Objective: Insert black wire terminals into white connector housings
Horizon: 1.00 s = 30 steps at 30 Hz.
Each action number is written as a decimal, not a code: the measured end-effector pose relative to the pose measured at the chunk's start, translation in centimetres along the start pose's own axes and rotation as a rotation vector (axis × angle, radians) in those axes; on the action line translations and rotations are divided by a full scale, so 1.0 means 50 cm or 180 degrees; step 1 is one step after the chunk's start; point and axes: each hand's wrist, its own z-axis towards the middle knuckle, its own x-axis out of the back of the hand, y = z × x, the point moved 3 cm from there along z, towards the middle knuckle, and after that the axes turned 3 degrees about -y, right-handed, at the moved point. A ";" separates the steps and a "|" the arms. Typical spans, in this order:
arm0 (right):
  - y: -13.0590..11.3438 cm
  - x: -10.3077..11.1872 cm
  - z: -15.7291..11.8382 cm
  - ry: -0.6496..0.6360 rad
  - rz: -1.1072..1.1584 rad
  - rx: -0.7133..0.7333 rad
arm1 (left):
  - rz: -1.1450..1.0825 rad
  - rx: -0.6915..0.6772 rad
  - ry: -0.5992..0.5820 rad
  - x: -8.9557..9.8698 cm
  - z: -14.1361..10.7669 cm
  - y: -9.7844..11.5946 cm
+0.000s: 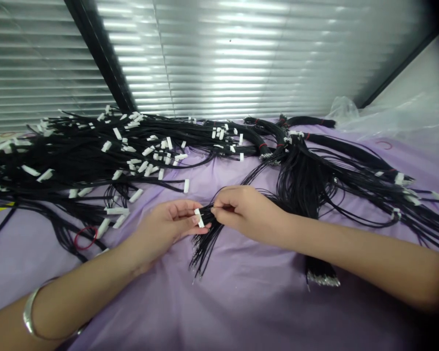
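Observation:
A small white connector (199, 218) is held between the thumb and fingers of my left hand (168, 222). Close on its right, my right hand (247, 212) pinches thin black wires right beside the connector. Which single wire lies between the fingertips is too small to tell. Below both hands a bundle of loose black wires (207, 246) with small metal tips fans out over the purple cloth (219, 312).
Black cables with white connectors (76, 156) are heaped at the left and back. More black wire bundles (303, 180) lie at the right, some tied with red bands. A red ring (86, 238) is at the left. Clear plastic (380, 114) and window blinds (223, 58) are behind.

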 end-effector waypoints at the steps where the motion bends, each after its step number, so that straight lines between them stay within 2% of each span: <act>1: 0.000 0.000 0.000 -0.0009 0.0000 -0.0002 | 0.0013 -0.0013 -0.0015 0.000 0.000 0.000; 7: 0.005 -0.013 0.006 -0.0023 -0.0075 0.0066 | 0.0045 -0.0001 -0.0035 0.000 0.001 -0.001; 11: -0.012 -0.016 0.003 -0.0169 -0.0551 0.0239 | 0.0016 -0.0040 -0.0073 -0.004 -0.002 -0.001; 14: -0.040 0.019 -0.012 -0.0114 -0.1051 0.0266 | -0.0124 -0.0013 0.0044 -0.009 -0.006 0.016; 18: -0.070 0.094 -0.024 0.0346 -0.1838 0.1005 | -0.0219 -0.0324 0.0087 -0.039 -0.017 0.079; 19: -0.065 0.107 -0.020 0.0326 -0.1849 0.1093 | -0.0208 -0.0421 0.0008 -0.053 -0.021 0.097; 21: -0.040 0.124 -0.004 0.0008 -0.1564 0.0921 | -0.0088 -0.0574 -0.0251 -0.084 -0.027 0.122; 23: -0.012 0.135 0.014 -0.0192 -0.1398 0.0728 | 0.0281 -0.0848 -0.0297 -0.106 -0.026 0.131; 26: 0.009 0.151 0.028 -0.0051 -0.1318 0.0530 | 0.1382 -0.1270 0.0172 -0.116 -0.006 0.108; 28: 0.007 0.162 0.027 0.0092 -0.1259 0.0430 | 0.2348 -0.1242 -0.0008 -0.127 0.021 0.074; 30: 0.000 0.176 0.021 0.0118 -0.1188 0.0336 | 0.3410 -0.1368 -0.0429 -0.144 0.048 0.044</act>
